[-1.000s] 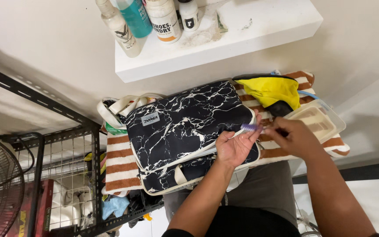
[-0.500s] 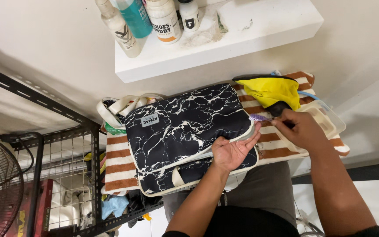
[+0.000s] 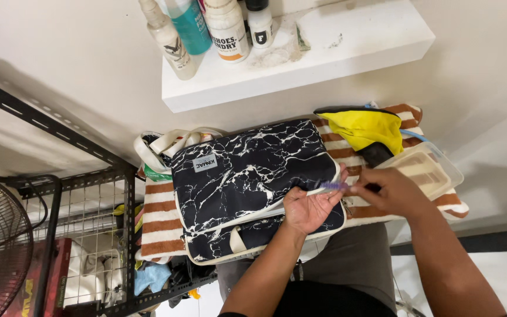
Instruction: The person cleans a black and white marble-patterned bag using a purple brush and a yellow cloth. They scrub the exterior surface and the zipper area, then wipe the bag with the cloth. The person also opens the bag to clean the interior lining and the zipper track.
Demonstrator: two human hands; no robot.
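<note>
Fingers of the right hand [image 3: 389, 191] pinch a small purple strip [image 3: 333, 186]; left hand [image 3: 309, 206] lies open-palmed on the marbled bag [image 3: 247, 176].

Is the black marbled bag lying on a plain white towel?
No, the black marbled bag lies on a brown-and-white striped towel, with the left hand resting on the bag's edge.

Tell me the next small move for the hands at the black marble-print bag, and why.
Probably draw the small purple item clear toward the right. The left hand braces the black marble-print laptop bag at its right edge, while the right hand pinches the item's other end, so both are set for a pull.
</note>
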